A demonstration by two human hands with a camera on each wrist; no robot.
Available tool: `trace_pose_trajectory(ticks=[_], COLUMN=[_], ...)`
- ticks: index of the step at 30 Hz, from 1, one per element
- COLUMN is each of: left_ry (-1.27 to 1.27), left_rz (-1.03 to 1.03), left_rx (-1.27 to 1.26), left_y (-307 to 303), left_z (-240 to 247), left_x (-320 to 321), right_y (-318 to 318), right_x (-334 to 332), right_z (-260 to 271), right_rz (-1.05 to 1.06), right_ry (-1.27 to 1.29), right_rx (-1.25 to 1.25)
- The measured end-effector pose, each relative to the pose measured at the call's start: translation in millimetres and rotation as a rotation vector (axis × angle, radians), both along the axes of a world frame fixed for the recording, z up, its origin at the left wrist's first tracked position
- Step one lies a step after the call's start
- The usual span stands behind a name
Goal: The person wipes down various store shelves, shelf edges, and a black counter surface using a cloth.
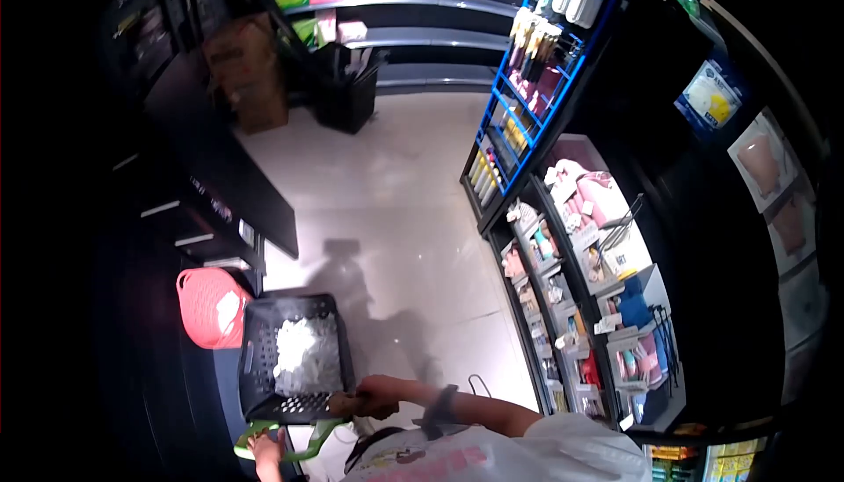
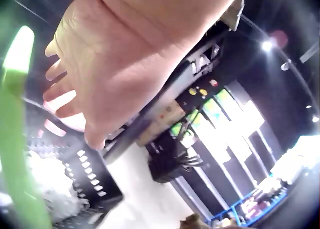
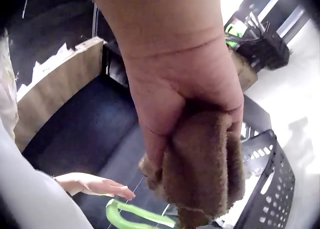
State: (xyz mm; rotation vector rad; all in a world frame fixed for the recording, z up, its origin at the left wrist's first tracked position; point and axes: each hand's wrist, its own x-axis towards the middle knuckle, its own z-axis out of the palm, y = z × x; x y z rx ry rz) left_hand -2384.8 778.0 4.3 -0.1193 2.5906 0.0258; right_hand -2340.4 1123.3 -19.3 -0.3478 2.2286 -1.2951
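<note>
My right hand (image 1: 380, 396) grips a folded brown fuzzy cloth (image 3: 197, 164), bunched between thumb and fingers beside the near rim of a black perforated shopping basket (image 1: 251, 368). Clear plastic-wrapped packs (image 1: 308, 355), washed out by glare, lie inside the basket. On its near side a green handle (image 1: 323, 436) is tipped toward my body. Close by the handle is my left hand (image 1: 266, 445); its fingers are extended and hold nothing. The right wrist view has this left hand (image 3: 95, 184) just above the green handle (image 3: 120, 216).
A coral woven basket (image 1: 207, 306) stands left of the shopping basket. Shelves of small packaged goods (image 1: 563, 297) and a blue wire rack (image 1: 527, 122) line the right. A black bin (image 1: 347, 91) and a cardboard box (image 1: 251, 73) stand farther off on the pale floor (image 1: 413, 174).
</note>
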Motion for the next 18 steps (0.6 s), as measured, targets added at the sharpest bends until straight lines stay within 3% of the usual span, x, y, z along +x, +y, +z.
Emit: trace_pose_trajectory(ticks=[2, 3, 4, 5, 6, 7, 8, 10, 12, 14, 16, 18], left_ry=[0.081, 0.11, 0.316, 0.047, 0.128, -0.11, -0.228, -0.311, -0.454, -0.723, -0.776, -0.73], left_rz=[-0.129, -0.211, -0.33, -0.366, -0.474, -0.559, -0.44, -0.316, -0.129, -0.261, -0.434, -0.473], left_rx=[0.253, 0.333, 0.581, 0.77, 0.94, 0.962, 0.967, 0.982, 1.557, 1.433, 1.416, 1.357], left_y=[91, 138, 172, 234, 267, 290, 312, 352, 378, 401, 429, 457], left_z=[44, 56, 36, 101, 87, 67, 79, 92, 88, 71, 76, 61], left_x=[-19, -26, -26, -29, -31, -47, -52, -62, -76, -102, -110, -119], right_y=[61, 92, 113, 128, 144, 162, 174, 193, 213, 231, 249, 272], right_x=[3, 2, 2, 2, 0, -5, -4, -9, -7, -5, -7, -16], right_z=[20, 57, 78, 71, 65, 116, 118, 117, 112, 89, 78, 87], right_rz=[-0.089, -0.179, -0.262, -0.306, -0.343, -0.353, -0.339, -0.409, -0.418, -0.672, -0.773, -0.82], right_ry=[0.014, -0.162, -0.343, -0.07, 0.205, -0.071, -0.063, 0.372, 0.311, 0.267, 0.162, 0.199], right_rx=[-0.047, -0.113, -0.179, -0.134, -0.086, -0.157, -0.148, -0.064, -0.113, -0.37, -0.529, -0.469])
